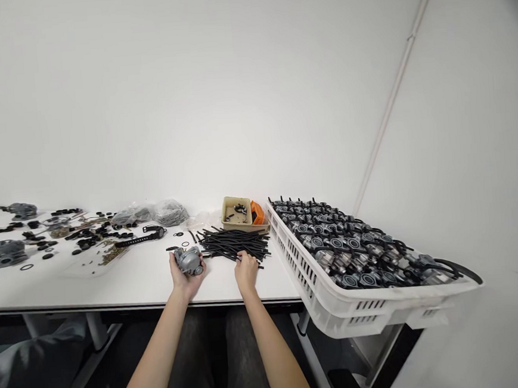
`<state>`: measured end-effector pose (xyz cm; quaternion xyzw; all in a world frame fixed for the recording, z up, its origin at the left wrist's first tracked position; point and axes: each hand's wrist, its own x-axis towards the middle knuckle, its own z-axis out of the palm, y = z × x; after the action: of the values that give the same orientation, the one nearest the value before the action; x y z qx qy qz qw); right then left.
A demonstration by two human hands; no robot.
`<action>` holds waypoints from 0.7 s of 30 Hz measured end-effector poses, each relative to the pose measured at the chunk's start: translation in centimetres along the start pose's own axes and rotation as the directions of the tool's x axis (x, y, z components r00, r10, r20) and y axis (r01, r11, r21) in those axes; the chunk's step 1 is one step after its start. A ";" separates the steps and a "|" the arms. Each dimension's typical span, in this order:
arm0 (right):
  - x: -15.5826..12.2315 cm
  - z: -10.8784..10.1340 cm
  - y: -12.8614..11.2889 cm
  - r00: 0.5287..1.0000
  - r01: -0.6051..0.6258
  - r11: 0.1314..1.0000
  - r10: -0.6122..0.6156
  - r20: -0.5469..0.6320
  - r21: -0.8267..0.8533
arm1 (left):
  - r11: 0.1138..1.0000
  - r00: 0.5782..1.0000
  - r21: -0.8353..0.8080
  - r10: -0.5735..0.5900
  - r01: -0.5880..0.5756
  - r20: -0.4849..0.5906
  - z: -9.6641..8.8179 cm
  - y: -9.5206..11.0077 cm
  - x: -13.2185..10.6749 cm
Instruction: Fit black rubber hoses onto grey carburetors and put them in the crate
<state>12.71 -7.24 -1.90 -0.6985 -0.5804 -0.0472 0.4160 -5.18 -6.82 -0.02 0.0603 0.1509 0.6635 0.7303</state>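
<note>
My left hand (186, 285) is wrapped round a grey metal carburetor (189, 260), held just above the front part of the white table (136, 284). To its right lies a loose pile of short black rubber hoses (231, 241). My right hand (246, 271) reaches to the near side of that pile, its fingers bent together at the hoses. The fingertips are partly hidden, and a hose end seems to lie between them. Small black rings (184, 244) rest on the table behind the carburetor.
A white plastic crate (293, 257) full of carburetors stands at the right, overhanging the table edge. Behind the hoses are a beige tray (228, 225) and an orange basket (257, 212). Leftward lie a black wristwatch (141, 238), brass parts (111, 253), bagged parts (171, 213) and more carburetors (6, 254).
</note>
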 end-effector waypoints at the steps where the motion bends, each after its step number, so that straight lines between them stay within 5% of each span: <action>1: 0.0 0.0 0.0 1.000 0.002 0.999 -0.002 -0.005 0.036 | 1.000 1.000 -0.021 0.012 -0.012 -0.018 -0.1 0.1 0.1; 6: 0.2 0.1 0.2 1.000 -0.005 0.997 0.006 -0.017 0.082 | 0.993 0.997 -0.102 0.047 -0.052 -0.055 -0.4 0.3 0.3; 21: 0.2 0.7 -0.3 0.992 0.114 0.986 -0.119 -0.037 -0.120 | 0.999 1.000 0.041 -0.006 0.007 -0.024 0.1 0.1 -0.1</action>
<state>12.26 -6.66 -2.07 -0.6855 -0.6071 -0.1208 0.3833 -5.26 -6.85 0.09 0.0669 0.1735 0.6586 0.7291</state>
